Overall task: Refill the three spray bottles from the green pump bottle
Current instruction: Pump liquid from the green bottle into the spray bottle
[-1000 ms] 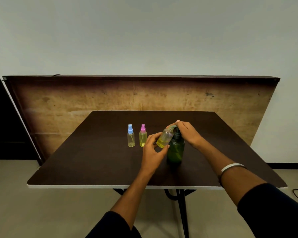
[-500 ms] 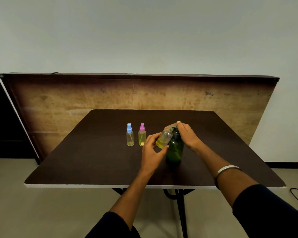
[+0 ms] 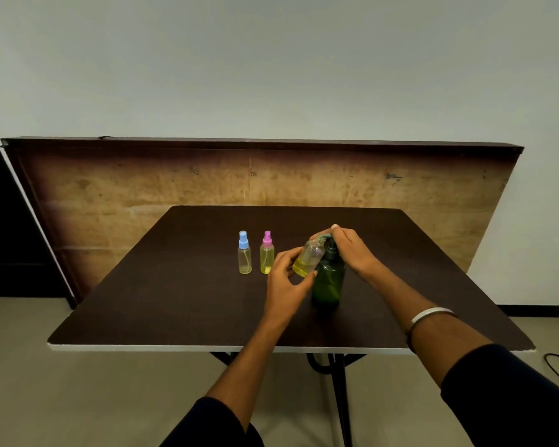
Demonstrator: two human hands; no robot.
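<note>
The left hand [image 3: 286, 279] grips the tilted, uncapped clear spray bottle [image 3: 308, 258]; the right hand [image 3: 352, 250] presses the dark green pump bottle [image 3: 328, 279]. A misaligned nozzle could spill liquid onto the bench [image 3: 175, 301].

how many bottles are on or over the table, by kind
capped spray bottles: 2, blue cap and pink cap
uncapped spray bottle: 1, tilted in the left hand
pump bottle: 1, green
total: 4
</note>
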